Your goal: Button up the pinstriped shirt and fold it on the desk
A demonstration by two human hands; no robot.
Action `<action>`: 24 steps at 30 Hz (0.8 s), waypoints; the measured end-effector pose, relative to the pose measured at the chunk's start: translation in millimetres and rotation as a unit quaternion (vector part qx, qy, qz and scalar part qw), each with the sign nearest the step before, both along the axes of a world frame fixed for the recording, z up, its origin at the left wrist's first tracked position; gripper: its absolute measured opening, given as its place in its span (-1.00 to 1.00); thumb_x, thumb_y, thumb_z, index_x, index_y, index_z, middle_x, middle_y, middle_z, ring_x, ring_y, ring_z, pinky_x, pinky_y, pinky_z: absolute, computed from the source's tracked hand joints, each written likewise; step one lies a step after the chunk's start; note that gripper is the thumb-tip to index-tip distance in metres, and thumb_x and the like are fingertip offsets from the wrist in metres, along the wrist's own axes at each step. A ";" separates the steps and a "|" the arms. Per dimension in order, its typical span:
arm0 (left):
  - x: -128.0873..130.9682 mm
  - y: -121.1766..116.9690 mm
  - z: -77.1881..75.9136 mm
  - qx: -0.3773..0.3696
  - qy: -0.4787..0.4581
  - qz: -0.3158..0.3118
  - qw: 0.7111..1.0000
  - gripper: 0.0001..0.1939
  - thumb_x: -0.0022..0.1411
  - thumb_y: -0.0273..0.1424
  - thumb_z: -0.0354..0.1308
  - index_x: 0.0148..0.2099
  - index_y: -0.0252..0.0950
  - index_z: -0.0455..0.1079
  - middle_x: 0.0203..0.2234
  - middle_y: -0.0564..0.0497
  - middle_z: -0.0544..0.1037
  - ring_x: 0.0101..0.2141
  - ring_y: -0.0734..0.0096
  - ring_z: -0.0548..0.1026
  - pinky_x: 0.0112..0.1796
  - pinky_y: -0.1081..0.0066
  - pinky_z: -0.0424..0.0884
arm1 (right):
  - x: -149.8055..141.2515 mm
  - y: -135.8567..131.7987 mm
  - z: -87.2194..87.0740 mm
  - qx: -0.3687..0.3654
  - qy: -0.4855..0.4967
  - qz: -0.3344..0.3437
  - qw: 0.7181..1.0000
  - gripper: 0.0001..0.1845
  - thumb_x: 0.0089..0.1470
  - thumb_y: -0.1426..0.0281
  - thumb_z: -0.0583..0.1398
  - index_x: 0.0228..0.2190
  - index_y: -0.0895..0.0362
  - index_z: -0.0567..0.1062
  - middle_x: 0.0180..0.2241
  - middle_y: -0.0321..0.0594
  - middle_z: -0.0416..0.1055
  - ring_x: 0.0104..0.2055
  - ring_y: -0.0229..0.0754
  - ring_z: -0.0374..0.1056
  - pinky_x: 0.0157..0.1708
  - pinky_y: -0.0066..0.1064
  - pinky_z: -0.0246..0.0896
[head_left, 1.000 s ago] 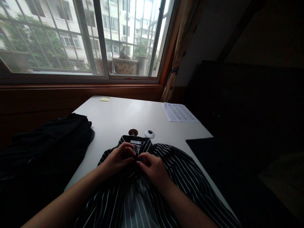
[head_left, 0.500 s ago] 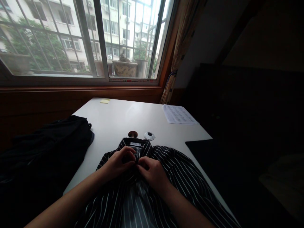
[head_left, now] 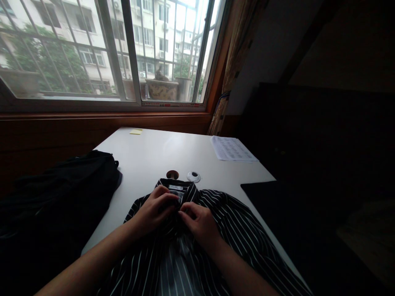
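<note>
A black shirt with white stripes (head_left: 237, 218) lies spread on the white table, its collar pointing away from me and its front parted lower down. Just below the collar, my left hand (head_left: 159, 205) pinches the left front edge with bent fingers. My right hand (head_left: 197, 220) grips the other front edge close beside it, thumb and forefinger together. The fingertips of both hands nearly meet at the shirt's neck opening. Any button between them is too small and dark to make out. A pale label (head_left: 175, 187) shows inside the collar.
The white table (head_left: 148, 152) carries a yellow sticky note (head_left: 136, 131) and printed sheets (head_left: 233, 148) at its far side. Beyond the collar are a round hole (head_left: 172, 174) and a round grommet (head_left: 194, 176). A dark bag or garment (head_left: 68, 193) lies left; a dark mat (head_left: 262, 193) lies right.
My left hand has turned slightly, its fingers now stretching further over the neck opening. The right hand stays almost in place, and the shirt has hardly moved.
</note>
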State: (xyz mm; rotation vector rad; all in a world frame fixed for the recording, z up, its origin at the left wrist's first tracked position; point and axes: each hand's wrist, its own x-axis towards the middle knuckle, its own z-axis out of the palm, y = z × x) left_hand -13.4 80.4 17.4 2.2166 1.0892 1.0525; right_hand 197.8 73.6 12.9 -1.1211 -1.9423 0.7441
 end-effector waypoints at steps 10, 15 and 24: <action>-1.1 -1.2 1.2 -0.017 0.056 -0.037 0.998 -0.80 0.41 -0.39 0.04 0.06 -0.21 0.34 -0.17 -0.03 0.50 -0.13 0.27 0.42 -0.10 0.27 0.40 | 1.2 0.3 -0.4 -0.008 0.013 0.000 1.000 -0.96 0.15 0.42 0.26 -0.36 0.08 0.53 -0.47 -0.36 0.47 -0.44 -0.27 0.35 -0.39 -0.47 0.17; -3.1 1.3 0.8 -0.025 0.035 -0.041 0.998 -0.84 0.39 -0.36 0.09 -0.02 -0.23 0.39 -0.23 0.00 0.49 -0.19 0.31 0.42 -0.15 0.32 0.37 | 1.5 1.6 -0.6 -0.014 0.021 -0.005 1.000 -0.94 0.19 0.41 0.23 -0.31 0.08 0.55 -0.42 -0.34 0.51 -0.41 -0.26 0.38 -0.37 -0.46 0.18; -7.9 5.4 -3.0 -0.087 0.006 -0.017 0.996 -0.83 0.36 -0.29 0.13 -0.07 -0.24 0.43 -0.25 0.00 0.48 -0.23 0.33 0.45 -0.20 0.35 0.38 | 2.7 3.3 -0.3 -0.015 0.025 -0.010 1.000 -0.93 0.18 0.37 0.24 -0.31 0.09 0.55 -0.46 -0.35 0.47 -0.45 -0.27 0.34 -0.40 -0.47 0.15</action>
